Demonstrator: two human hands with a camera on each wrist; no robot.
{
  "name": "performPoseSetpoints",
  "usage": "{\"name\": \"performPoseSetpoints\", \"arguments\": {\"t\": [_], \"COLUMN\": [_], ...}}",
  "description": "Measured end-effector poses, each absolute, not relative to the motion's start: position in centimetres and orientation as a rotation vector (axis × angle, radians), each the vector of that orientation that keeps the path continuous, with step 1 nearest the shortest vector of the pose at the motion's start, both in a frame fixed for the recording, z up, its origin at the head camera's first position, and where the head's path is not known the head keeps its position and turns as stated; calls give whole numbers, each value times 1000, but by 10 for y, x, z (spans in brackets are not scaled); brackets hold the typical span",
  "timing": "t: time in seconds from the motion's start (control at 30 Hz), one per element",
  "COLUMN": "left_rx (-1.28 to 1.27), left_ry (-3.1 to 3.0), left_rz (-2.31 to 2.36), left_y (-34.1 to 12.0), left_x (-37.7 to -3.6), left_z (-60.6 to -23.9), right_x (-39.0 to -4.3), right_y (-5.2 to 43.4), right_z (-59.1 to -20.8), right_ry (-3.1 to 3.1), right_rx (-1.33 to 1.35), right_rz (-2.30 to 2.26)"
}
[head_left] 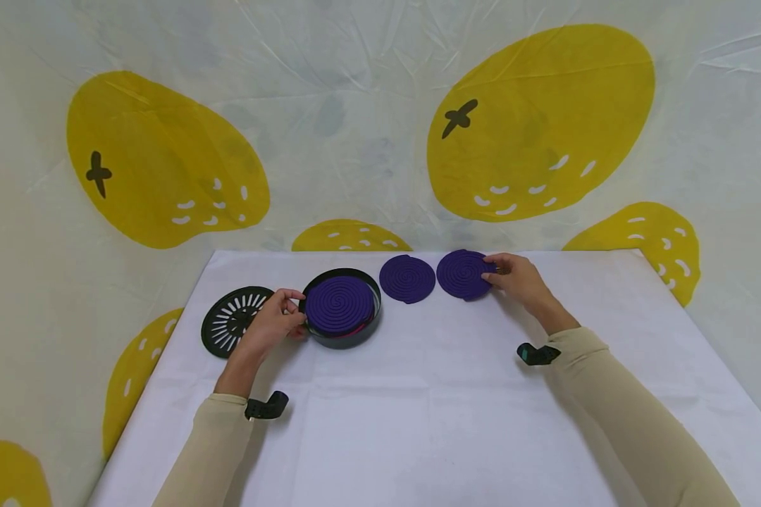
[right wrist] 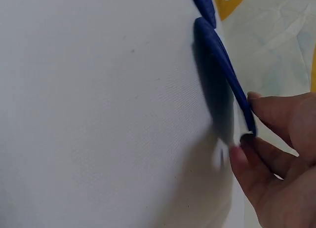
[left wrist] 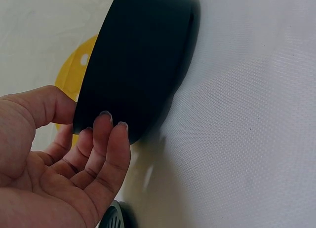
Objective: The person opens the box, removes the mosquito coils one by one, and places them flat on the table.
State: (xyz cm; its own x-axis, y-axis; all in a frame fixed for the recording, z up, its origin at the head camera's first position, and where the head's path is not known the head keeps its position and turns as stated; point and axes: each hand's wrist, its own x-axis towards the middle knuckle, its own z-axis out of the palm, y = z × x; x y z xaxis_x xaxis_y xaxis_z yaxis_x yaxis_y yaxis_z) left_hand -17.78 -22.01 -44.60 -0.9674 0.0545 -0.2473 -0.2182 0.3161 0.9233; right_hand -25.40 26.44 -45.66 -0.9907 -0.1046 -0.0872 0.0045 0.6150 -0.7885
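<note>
A round dark holder (head_left: 345, 343) stands toward the back of the table with purple spiral coasters in it, the top coaster (head_left: 339, 304) showing and a bit of red below. My left hand (head_left: 275, 320) holds the holder by its left side, thumb at the rim and fingertips on the outer wall (left wrist: 133, 55). Farther right, my right hand (head_left: 516, 282) pinches the right edge of another purple spiral coaster (head_left: 464, 274). That coaster (right wrist: 224, 65) is tilted, its pinched edge raised off the cloth. Between the holder and this coaster lies one more purple coaster (head_left: 408, 279).
A dark round slotted lid (head_left: 218, 331) lies left of the holder, partly behind my left hand. White cloth (head_left: 380, 436) covers the table. Its back edge runs just behind the coasters, against a pale hanging sheet (head_left: 349, 127) printed with yellow fruit.
</note>
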Motion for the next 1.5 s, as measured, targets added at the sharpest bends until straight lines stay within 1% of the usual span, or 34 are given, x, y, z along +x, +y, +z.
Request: {"name": "performPoseSetpoints", "arguments": {"t": [0.1, 0.2, 0.67, 1.03, 1.5], "left_rx": [-147, -146, -129, -126, -103], "left_ry": [2349, 2345, 2351, 2341, 2354], "left_rz": [1708, 1713, 1715, 1704, 1687], "left_y": [-220, -219, -220, -219, -221], "left_x": [-178, -178, -179, -177, -179], "left_z": [-446, -446, -448, -442, -445], "right_x": [-253, -252, -249, -248, -247], "right_y": [265, 264, 253, 236, 211], "right_z": [-456, -455, -451, -445, -439], "right_ry": [2808, 2836, 2795, 2753, 2680], "right_rx": [-126, -141, -156, -198, -288], "right_rz": [-1159, -1131, -1346, -1398, -1517]}}
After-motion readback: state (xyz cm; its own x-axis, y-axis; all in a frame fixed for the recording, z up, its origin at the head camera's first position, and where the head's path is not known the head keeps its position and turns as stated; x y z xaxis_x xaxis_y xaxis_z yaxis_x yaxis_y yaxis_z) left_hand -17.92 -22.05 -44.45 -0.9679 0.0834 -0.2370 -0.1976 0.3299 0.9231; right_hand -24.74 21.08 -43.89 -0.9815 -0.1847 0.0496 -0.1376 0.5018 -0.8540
